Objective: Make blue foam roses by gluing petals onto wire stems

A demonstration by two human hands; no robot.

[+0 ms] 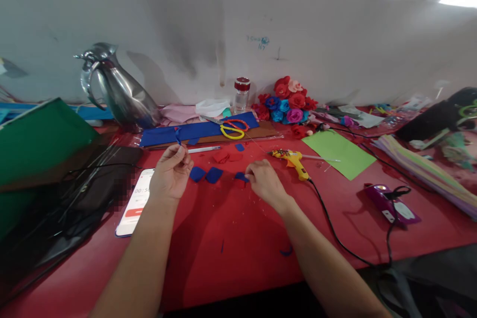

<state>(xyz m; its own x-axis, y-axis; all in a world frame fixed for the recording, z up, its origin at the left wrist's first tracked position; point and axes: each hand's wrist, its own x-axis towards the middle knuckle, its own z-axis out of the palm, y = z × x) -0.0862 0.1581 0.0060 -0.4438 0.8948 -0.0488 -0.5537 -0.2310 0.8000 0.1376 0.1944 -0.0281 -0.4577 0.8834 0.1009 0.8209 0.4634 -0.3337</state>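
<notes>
My left hand (172, 169) is raised above the red table, thumb and fingers pinched round a small, narrow rolled piece of blue paper (178, 134) that sticks up from the fingertips. Low over the table, my right hand (266, 180) has its fingers closed at the edge of a blue paper petal (240, 176). Two more blue petals, one (197, 174) beside the other (214, 175), lie between the hands. Behind them are red paper pieces (221, 157) and a small blue scrap (239, 147).
A yellow glue gun (294, 161) with a black cord lies right of my right hand, near a light green sheet (339, 153). Scissors (233, 129) rest on blue paper strips. A phone (134, 208), a metal jug (122, 89), a glass jar (241, 97) and paper roses (294, 102) stand around.
</notes>
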